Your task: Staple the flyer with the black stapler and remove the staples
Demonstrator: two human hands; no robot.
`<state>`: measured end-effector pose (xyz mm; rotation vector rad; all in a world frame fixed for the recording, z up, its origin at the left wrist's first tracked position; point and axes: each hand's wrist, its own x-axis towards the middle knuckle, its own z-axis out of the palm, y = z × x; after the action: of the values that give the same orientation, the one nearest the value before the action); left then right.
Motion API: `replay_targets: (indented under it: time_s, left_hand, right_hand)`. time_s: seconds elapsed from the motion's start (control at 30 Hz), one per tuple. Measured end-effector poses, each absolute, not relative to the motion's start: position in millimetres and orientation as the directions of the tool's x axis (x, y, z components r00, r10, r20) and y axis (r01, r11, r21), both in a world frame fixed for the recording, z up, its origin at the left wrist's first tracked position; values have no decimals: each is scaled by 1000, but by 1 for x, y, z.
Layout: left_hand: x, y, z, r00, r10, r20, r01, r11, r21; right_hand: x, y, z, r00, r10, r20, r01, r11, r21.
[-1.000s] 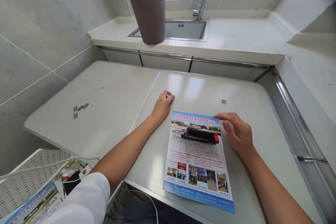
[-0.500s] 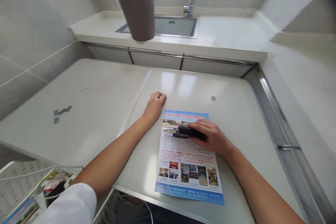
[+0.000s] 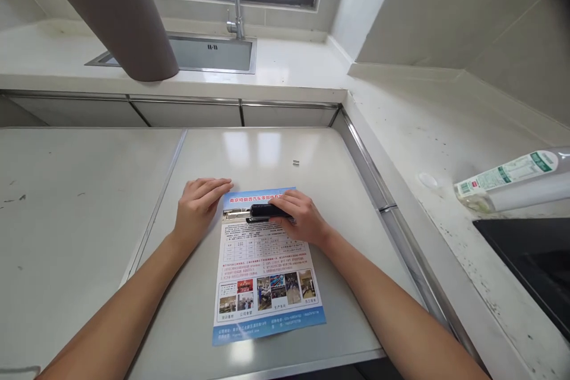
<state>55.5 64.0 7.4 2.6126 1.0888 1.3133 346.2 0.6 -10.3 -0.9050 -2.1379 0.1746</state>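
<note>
The right hand [image 3: 305, 217] gripped the rear end of a black stapler [image 3: 262, 211], its fingers along the far side and its thumb on the near side. The stapler lay crosswise over the upper part of a printed sheet [image 3: 267, 267], a silver-coloured portion extending leftward from its black body; whether its whole length touched the paper could not be told. The left hand [image 3: 198, 208] was placed palm down at the sheet's upper left corner, its fingers loosely extended, close together and grasping nothing visible; its thumb was hidden. The sheet, headed in red with a row of photographs near its foot, was flat on the pale surface [image 3: 329, 190], to the right of a seam [image 3: 154, 208]. Beyond its upper right corner, well apart from the stapler, were small metal strips [image 3: 295, 162]. A brown bin [image 3: 120, 18] stood in front of part of the sink [image 3: 214, 53]. At far right, a labelled bottle [image 3: 516, 184] lay near a white disc [image 3: 427, 180].
</note>
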Motion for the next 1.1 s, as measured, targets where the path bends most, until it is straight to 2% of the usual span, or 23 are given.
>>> replay_targets:
  time_s: [0.1, 0.2, 0.33, 0.47, 0.67, 0.9, 1.1]
  left_hand:
    - [62, 56, 10, 306, 609, 732, 501, -757, 420]
    - [67, 51, 12, 278, 654, 703, 441, -737, 512]
    - [71, 49, 12, 347, 739, 578, 397, -674, 623]
    - [74, 49, 10, 350, 838, 419, 467, -544, 697]
    - [76, 48, 8, 448, 807, 385, 447, -575, 685]
    - [79, 49, 10, 536, 687, 490, 301, -698, 650]
    - [79, 51, 9, 572, 636, 518, 266, -741, 616]
  right_hand:
    - [347, 2, -10, -378, 690, 617, 600, 690, -405]
    - [348, 4, -8, -286, 735, 614, 638, 625, -451]
    - [351, 6, -7, -250, 749, 614, 637, 605, -478]
    - [351, 7, -10, -295, 731, 615, 625, 635, -454]
    - [350, 6, -10, -323, 733, 599, 635, 637, -437]
    - [350, 6, -11, -345, 727, 594, 643, 644, -416]
    - [350, 5, -12, -343, 727, 595, 636, 646, -422]
